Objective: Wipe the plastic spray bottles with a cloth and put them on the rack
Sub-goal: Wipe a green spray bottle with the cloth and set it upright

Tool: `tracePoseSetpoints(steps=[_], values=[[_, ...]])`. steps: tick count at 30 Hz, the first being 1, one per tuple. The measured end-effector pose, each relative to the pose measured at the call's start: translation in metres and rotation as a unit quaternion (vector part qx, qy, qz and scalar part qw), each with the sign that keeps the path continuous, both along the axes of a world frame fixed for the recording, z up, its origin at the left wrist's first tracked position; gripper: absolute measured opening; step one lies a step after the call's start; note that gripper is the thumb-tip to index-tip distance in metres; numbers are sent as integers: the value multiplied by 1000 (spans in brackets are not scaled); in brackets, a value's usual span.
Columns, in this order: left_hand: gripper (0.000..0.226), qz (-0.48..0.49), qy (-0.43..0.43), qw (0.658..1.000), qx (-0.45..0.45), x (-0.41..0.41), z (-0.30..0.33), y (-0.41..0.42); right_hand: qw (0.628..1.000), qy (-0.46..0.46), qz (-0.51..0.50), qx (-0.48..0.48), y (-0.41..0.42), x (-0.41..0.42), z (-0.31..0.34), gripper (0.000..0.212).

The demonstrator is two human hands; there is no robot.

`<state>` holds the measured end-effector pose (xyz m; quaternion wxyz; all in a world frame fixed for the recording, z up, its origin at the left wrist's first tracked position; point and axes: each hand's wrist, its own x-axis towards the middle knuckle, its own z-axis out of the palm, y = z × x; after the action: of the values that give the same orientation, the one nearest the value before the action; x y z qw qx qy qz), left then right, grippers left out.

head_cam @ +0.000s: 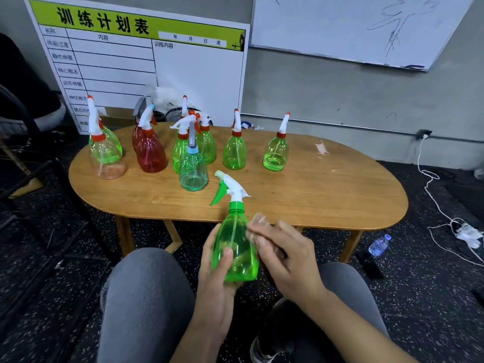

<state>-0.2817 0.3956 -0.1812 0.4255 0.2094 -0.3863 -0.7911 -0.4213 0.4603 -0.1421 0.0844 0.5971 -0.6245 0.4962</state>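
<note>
My left hand [217,268] grips a green spray bottle [235,247] with a white head and green trigger, upright above my lap in front of the table. My right hand [282,255] presses a small, blurred cloth [258,221] against the bottle's right side. On the wooden table [327,189] stand several more spray bottles: a teal one [193,169] nearest, a red one [150,150], green ones [234,150] [276,153] and a green and clear pair [106,150] at the left.
A planning board [146,61] leans on the wall behind the table, with a whiteboard [353,30] to its right. A white cable [429,195] and a water bottle [379,244] lie on the speckled floor at right. A dark frame [39,179] stands at left.
</note>
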Motion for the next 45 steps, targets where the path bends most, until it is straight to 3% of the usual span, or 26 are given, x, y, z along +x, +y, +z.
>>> tracePoseSetpoints(steps=[4, 12, 17, 23, 28, 31, 35, 40, 45], values=[[63, 7, -2, 1000, 10, -1, 0, -1, 997, -68, -32, -2, -16, -11, 8, 30], [49, -31, -53, 996, -57, -2, 2, 3, 996, -66, -32, 54, -27, -4, 10, 32], [48, -26, -56, 998, -33, -2, -5, 2, 997, 62, 4, 51, -9, 11, -1, 25], [51, -35, -66, 997, -30, 0, -1, 4, 968, 238, 70, 42, 19, 15, -10, 20], [94, -9, -106, 993, -55, 1, -2, 6, 998, 54, 3, 38, 14, -4, 3, 34], [101, -13, -105, 992, -70, 0, -8, 4, 996, 10, -62, 58, 0, -23, 25, 38], [89, -19, -105, 989, -104, -2, -12, 4, 991, 10, -82, 106, -20, -39, 48, 38], [86, -14, -99, 987, -124, -2, -13, 5, 978, 83, -10, 189, -29, -47, 51, 35], [83, -15, -99, 988, -114, -1, -11, 5, 970, 149, -115, 154, -35, -53, 61, 31]])
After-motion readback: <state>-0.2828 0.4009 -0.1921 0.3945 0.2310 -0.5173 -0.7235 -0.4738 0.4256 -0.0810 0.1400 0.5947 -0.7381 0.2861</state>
